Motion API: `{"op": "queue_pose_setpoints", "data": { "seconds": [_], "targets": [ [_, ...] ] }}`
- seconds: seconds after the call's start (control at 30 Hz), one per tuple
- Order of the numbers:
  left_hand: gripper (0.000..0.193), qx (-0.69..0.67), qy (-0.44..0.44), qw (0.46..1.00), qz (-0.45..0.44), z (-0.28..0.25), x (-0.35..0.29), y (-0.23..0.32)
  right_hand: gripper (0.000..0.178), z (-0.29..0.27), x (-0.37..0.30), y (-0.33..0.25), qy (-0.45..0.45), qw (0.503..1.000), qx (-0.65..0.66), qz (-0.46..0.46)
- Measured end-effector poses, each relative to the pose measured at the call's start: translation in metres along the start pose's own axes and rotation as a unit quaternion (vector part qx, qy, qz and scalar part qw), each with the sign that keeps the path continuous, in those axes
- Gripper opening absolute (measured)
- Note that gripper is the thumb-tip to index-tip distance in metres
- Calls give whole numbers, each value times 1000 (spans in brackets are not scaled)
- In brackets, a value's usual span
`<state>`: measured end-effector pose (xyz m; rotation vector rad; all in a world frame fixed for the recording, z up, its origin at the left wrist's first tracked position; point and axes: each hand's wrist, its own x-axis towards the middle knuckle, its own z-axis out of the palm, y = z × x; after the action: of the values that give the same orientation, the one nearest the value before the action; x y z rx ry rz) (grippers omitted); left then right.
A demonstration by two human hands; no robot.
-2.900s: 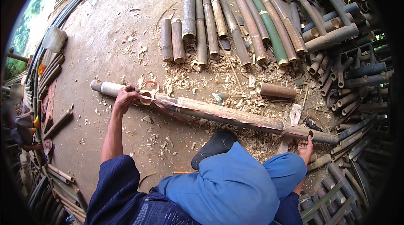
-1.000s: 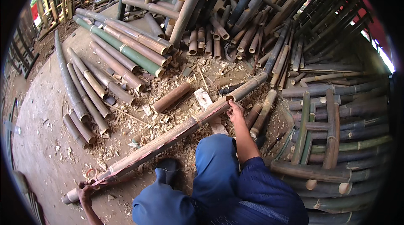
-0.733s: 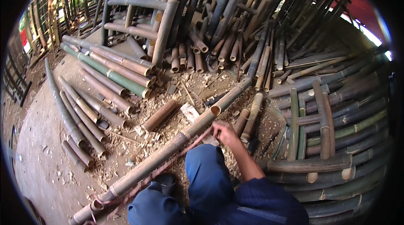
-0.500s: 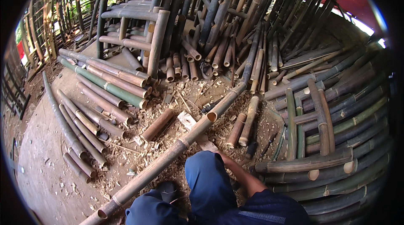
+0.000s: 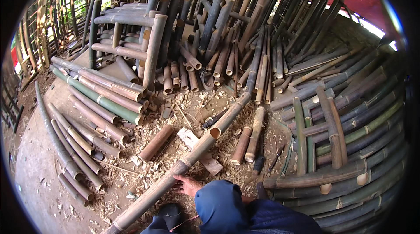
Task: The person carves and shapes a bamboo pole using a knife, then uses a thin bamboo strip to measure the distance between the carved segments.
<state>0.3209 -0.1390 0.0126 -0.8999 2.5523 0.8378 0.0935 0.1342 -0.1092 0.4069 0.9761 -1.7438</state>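
A long bamboo pole runs slantwise from the lower left to the middle, with a notch cut in its upper side. My right hand, coming from behind my knee, grips its near side, thumb on top and fingers partly hidden under it. A flat pale wood block lies beneath the pole. My left hand is out of sight.
Wood chips cover the ground around a short bamboo piece. Bamboo lengths lie at left, including a green pole. A bamboo frame stands behind; another frame rests on stacked poles at right.
My right hand has moved left from beside the wood block, past my knee, and now takes hold of the bamboo pole. The view has shifted slightly; the pole appears to stay in place.
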Motion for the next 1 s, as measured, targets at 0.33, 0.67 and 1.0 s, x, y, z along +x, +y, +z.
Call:
{"op": "queue_pose_setpoints", "data": {
  "seconds": [0.33, 0.67, 1.0],
  "targets": [
    [42, 78, -37, 995, -43, -20, -17, -2, 103, -11, -64, -100, 159, 971, -98, -150],
    [51, 148, -122, 980, 48, -43, -16, 81, 64, -129, -66, -317, 199, 927, -24, -318],
    [71, -77, -268, 944, 175, 37, 104, 241, 62, -80, -110, -76, 146, 934, -269, -184]
  ]
}}
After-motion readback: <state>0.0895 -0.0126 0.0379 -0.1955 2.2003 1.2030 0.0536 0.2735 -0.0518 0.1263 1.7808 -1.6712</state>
